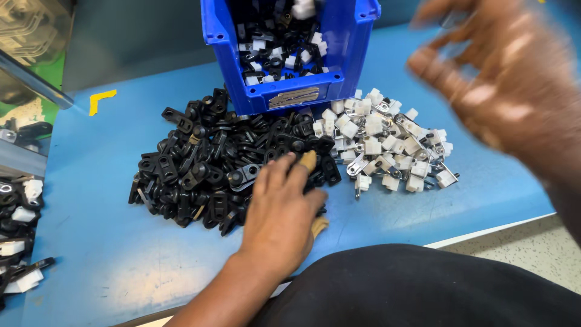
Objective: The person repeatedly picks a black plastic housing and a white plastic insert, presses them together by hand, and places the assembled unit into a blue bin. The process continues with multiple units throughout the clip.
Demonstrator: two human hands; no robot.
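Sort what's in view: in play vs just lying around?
In play: left hand on the black parts pile; white clip pile; blue bin; right hand, raised and blurred.
Lying about: yellow tape corner; mixed parts at left edge.

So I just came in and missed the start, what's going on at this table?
A person sits at a blue table. Their left hand rests on a pile of black plastic parts. The right hand is raised and blurred; whether it holds anything is unclear. A pile of white clips lies beside a blue bin holding mixed parts.
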